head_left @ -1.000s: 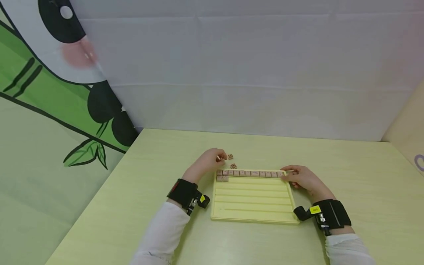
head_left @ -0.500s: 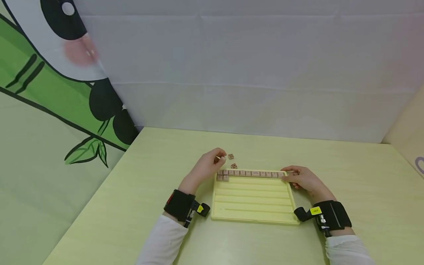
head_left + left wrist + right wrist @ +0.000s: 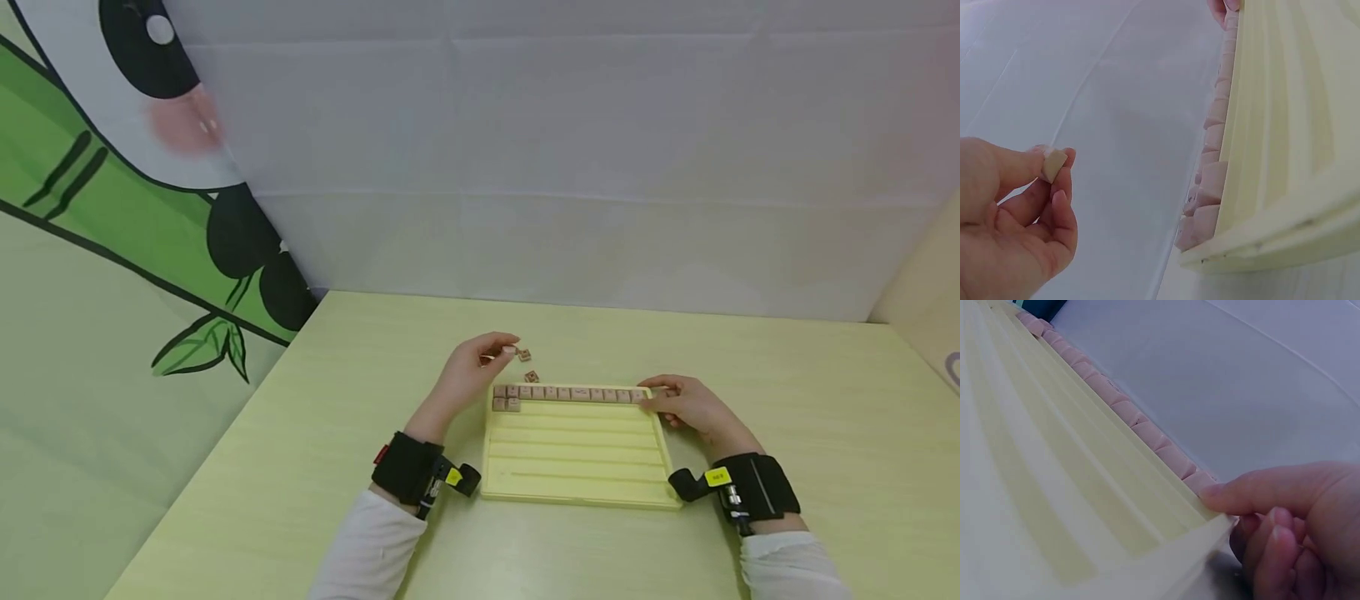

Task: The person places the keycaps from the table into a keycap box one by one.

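My left hand (image 3: 472,367) is just beyond the tray's far left corner, pinching a small beige keycap (image 3: 1054,164) between thumb and fingertips. Close by its fingertips lies a loose keycap (image 3: 525,355), and another loose keycap (image 3: 532,377) sits nearer the tray's far edge. A row of pinkish keycaps (image 3: 581,394) fills the top groove of the pale yellow ridged tray (image 3: 577,454). Two more keycaps (image 3: 506,404) stand at the left of the second groove. With its thumb over the end keycap (image 3: 1200,481), my right hand (image 3: 686,404) grips the tray's far right corner.
Several bare grooves run across the tray below the keycaps. The tray lies on a light wooden table (image 3: 300,467). Behind the table hangs a grey-white cloth (image 3: 570,167), with a cartoon print (image 3: 150,158) on the left.
My left hand has shifted slightly right, its fingertips coming up beside the farther loose keycap, still pinching its own keycap. My right hand and the tray stay in place.
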Tool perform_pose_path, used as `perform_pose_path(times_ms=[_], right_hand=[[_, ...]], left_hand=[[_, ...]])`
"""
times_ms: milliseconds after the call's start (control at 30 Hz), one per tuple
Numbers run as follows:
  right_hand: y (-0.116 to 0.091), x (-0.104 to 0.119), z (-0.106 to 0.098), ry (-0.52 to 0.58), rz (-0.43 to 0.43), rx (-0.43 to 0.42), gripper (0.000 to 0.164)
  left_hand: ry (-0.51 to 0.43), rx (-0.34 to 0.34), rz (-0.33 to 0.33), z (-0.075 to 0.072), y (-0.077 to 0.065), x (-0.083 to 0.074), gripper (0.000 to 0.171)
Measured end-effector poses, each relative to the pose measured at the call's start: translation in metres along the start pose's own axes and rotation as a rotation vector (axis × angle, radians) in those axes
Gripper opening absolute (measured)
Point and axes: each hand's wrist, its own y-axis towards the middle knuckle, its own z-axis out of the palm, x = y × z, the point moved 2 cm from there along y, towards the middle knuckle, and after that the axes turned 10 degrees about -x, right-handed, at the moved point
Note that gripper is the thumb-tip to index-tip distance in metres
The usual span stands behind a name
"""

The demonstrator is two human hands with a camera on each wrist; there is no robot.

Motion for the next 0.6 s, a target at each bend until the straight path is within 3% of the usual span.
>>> perform_pose_path(times_ms=[167, 600], right_hand=[[0.0004, -0.0017, -0.0001, 0.008, 0.002, -0.002, 0.055], [0.0036, -0.0037, -0.0016, -0.020, -0.005, 0.007, 0.053]], left_hand=[[-0.080, 0.003, -0.047, 0.0009, 0.0007, -0.0034, 0.031], [-0.135, 0.057, -0.093, 0.0052, -0.0006, -0.0058, 0.022]])
